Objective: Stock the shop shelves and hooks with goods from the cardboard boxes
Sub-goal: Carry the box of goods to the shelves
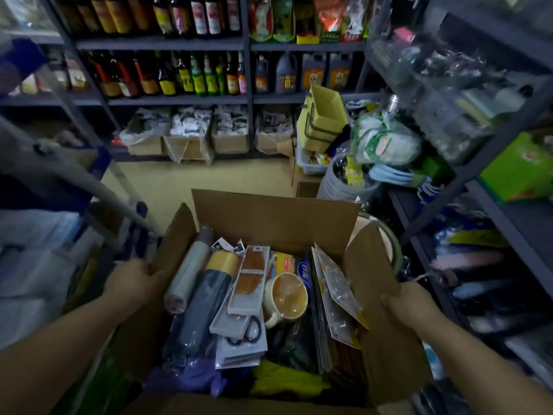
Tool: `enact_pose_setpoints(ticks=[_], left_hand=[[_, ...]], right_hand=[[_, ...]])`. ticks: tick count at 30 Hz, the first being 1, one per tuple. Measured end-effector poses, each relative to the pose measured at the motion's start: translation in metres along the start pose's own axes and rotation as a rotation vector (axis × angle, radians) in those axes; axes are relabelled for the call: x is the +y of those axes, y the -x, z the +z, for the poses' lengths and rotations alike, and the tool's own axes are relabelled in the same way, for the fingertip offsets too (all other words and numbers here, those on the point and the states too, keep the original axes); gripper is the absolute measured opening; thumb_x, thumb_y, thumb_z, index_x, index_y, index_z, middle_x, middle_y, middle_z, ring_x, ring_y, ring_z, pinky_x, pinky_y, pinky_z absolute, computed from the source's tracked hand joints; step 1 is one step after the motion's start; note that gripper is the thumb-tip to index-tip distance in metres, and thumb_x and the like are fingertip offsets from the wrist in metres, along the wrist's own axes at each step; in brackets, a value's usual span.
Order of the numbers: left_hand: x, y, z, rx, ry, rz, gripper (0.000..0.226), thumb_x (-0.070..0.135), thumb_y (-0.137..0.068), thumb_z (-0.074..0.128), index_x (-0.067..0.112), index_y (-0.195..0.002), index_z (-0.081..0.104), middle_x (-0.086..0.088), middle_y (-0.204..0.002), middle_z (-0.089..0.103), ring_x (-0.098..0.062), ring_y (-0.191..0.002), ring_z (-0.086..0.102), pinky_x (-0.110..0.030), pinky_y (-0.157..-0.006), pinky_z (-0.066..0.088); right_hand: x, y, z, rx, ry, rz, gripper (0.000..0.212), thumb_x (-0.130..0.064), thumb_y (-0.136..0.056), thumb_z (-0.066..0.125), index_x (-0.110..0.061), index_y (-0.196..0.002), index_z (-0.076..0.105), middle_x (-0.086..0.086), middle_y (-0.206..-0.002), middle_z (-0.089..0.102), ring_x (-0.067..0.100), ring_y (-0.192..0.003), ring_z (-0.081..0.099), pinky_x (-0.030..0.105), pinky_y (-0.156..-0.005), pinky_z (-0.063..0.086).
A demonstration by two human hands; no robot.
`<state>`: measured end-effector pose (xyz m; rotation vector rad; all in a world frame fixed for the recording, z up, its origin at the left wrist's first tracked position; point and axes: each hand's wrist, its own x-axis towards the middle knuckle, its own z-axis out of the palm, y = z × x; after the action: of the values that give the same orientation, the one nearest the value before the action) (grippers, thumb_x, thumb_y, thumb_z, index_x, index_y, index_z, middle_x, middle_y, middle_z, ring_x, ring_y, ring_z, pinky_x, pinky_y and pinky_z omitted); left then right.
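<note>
Early stage: cardboard box (278, 217) full, nothing pulled yet; left hand (131, 283) gripping left flap, right hand (410, 304) gripping right flap; all stocking remains

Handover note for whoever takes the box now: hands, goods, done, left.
Left hand: grips the left flap of the open cardboard box.
Right hand: grips the right flap.
Box is held between both hands in the aisle, facing the bottle shelves.
Inside, unsorted: rolled mat, dark folded umbrella, carded packs, cream mug, clear blister cards, yellow item at the near end.
Done: box open; it looks full, nothing visibly taken out.
Left: probably set the box down, then put the goods on shelves and hooks.
</note>
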<state>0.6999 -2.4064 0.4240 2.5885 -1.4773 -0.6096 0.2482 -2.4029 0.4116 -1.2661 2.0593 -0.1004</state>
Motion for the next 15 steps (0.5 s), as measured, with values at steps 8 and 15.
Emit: enact_pose_setpoints(ticks=[8, 15], left_hand=[[0.110, -0.133, -0.033, -0.036, -0.051, 0.124, 0.027, 0.026, -0.094, 0.054, 0.007, -0.074, 0.055, -0.008, -0.067, 0.054, -0.024, -0.067, 0.052, -0.029, -0.060, 0.039], [0.236, -0.255, -0.031, -0.134, -0.113, 0.392, 0.035, 0.031, -0.092, 0.056, -0.001, -0.082, 0.065, -0.015, -0.077, 0.063, -0.026, -0.069, 0.056, -0.028, -0.061, 0.038]], right_hand=[[-0.067, -0.090, -0.056, 0.071, -0.098, 0.088, 0.019, -0.016, -0.091, 0.059, 0.000, -0.096, 0.067, 0.015, -0.089, 0.067, 0.025, -0.073, 0.058, 0.025, -0.055, 0.040], [-0.075, -0.122, -0.074, 0.239, -0.266, 0.321, 0.020, -0.013, -0.090, 0.061, 0.005, -0.094, 0.068, 0.020, -0.087, 0.069, 0.032, -0.076, 0.064, 0.038, -0.069, 0.054]])
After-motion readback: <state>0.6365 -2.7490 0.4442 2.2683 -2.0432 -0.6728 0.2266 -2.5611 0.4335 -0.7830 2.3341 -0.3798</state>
